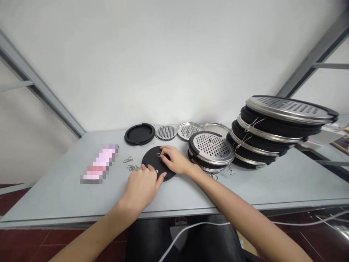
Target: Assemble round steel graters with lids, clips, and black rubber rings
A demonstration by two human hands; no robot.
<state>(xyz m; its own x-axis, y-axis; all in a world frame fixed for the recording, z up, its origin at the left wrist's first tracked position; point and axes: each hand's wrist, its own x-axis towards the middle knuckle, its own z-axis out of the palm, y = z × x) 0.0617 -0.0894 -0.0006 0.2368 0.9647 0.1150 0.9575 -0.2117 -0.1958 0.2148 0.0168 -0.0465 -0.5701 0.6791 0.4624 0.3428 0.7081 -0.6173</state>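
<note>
A round black disc lies flat on the grey table in front of me. My left hand is closed over its near left edge, with the thumb along the near rim. A small blue-and-white spot shows beside those fingers. Over the disc's far right part, the fingers of my right hand are pinched on a small metal wire clip; its far end is hidden by the fingers. Left of the disc lie several loose wire clips.
Behind the disc stand a black round tray, a slotted metal disc, a perforated metal plate and a metal ring. Assembled perforated units sit at right, beside a tall leaning stack. A pixelated pink object lies left.
</note>
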